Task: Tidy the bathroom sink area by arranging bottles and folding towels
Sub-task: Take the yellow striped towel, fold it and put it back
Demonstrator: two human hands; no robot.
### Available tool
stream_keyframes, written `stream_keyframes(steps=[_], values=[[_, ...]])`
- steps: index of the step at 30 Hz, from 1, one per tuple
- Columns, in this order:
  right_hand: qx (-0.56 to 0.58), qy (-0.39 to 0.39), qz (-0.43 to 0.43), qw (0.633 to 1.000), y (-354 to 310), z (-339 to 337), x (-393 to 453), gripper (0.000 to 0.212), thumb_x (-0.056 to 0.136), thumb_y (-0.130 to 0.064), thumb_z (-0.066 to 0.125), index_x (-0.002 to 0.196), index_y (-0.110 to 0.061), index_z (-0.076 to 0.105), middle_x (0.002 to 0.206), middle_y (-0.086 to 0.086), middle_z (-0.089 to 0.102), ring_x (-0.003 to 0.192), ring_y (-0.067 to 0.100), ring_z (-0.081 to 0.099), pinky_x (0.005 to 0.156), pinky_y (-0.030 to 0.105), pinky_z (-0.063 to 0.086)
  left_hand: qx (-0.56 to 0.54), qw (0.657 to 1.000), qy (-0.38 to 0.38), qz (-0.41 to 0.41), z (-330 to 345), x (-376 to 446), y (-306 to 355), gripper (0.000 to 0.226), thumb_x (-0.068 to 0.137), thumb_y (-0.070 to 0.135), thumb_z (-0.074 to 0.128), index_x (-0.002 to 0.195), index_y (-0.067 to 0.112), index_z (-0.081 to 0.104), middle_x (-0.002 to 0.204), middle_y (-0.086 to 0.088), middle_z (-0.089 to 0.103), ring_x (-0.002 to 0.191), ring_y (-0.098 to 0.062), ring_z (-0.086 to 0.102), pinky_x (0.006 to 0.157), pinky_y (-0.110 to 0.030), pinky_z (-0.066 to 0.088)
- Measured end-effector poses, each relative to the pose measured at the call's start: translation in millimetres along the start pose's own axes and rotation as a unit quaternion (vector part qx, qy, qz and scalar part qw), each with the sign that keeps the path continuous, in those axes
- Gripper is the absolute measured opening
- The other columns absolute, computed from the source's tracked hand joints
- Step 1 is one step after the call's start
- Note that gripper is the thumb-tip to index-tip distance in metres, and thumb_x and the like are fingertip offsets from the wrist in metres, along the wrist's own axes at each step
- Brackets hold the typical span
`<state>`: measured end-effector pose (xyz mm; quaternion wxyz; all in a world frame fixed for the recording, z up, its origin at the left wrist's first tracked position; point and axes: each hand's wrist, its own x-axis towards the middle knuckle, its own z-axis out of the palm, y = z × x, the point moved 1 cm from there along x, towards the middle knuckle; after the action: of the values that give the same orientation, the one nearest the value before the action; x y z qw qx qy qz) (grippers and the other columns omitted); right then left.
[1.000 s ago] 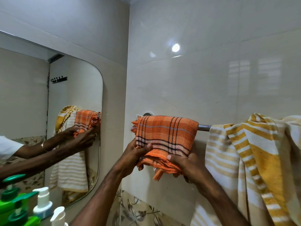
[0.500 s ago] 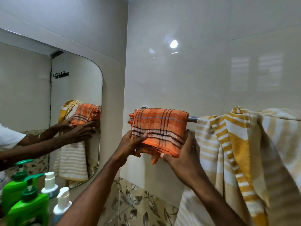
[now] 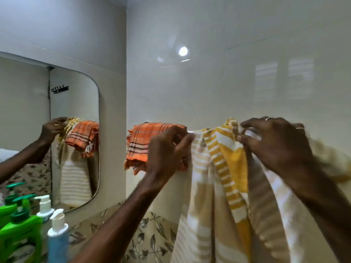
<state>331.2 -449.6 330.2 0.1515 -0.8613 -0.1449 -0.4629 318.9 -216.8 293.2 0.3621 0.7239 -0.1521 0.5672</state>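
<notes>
A folded orange checked towel [image 3: 144, 143] hangs over the left end of a metal towel rail [image 3: 190, 131] on the tiled wall. To its right a yellow and white striped towel [image 3: 224, 179] hangs bunched over the rail. My left hand [image 3: 167, 149] pinches the striped towel's left top edge next to the orange towel. My right hand [image 3: 275, 143] grips the striped towel's top fold further right, fingers curled into the cloth. At the lower left stand a green pump bottle [image 3: 20, 236] and a blue pump bottle [image 3: 57, 242].
A wall mirror [image 3: 38, 130] on the left reflects the towels and my arms. A second green bottle [image 3: 8, 207] and a white pump bottle [image 3: 44, 207] stand behind the front bottles. A leaf-patterned tile band [image 3: 152, 240] runs below the rail.
Both hands have left the orange towel and moved right onto the striped towel's top edge. The orange towel stays folded on the rail. The camera has shifted right and closer.
</notes>
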Motion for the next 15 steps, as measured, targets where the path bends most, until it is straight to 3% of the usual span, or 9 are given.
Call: stream_keyframes(steps=[3,5,11,15], values=[[0.058,0.057,-0.032,0.996,18,3,3,0.017,0.086,-0.045,0.071,0.094,-0.031,0.073,0.099,-0.001,0.074,0.1,0.031,0.066,0.087,0.043,0.038,-0.131,0.961,-0.151,-0.193,32,-15,41,0.036,0.089,0.045,0.07,0.087,0.009,0.072,0.069,-0.011,0.073,0.052,-0.022,0.065,0.05,-0.033,0.051],[0.078,0.102,-0.051,0.99,28,7,2,0.018,0.087,-0.045,0.071,0.092,-0.028,0.073,0.093,-0.001,0.075,0.094,0.031,0.068,0.082,0.043,0.041,-0.167,0.936,-0.18,-0.251,48,-27,59,0.042,0.088,0.049,0.069,0.094,0.007,0.07,0.076,-0.013,0.074,0.059,-0.029,0.069,0.052,-0.035,0.054],[0.178,0.182,-0.108,0.961,52,-1,-10,0.006,0.088,-0.023,0.07,0.094,-0.022,0.07,0.086,0.003,0.074,0.083,0.035,0.068,0.073,0.045,0.052,-0.21,0.921,-0.084,-0.318,65,-55,100,0.042,0.088,0.044,0.069,0.103,0.005,0.068,0.08,-0.014,0.069,0.068,-0.027,0.066,0.058,-0.034,0.055],[0.351,0.144,-0.138,0.915,65,-29,-39,0.007,0.093,-0.015,0.065,0.098,-0.019,0.068,0.087,0.004,0.075,0.081,0.026,0.067,0.071,0.034,0.049,-0.207,0.92,-0.058,-0.329,68,-80,134,0.044,0.09,0.046,0.065,0.113,0.008,0.065,0.095,-0.013,0.069,0.077,-0.023,0.069,0.061,-0.032,0.058]])
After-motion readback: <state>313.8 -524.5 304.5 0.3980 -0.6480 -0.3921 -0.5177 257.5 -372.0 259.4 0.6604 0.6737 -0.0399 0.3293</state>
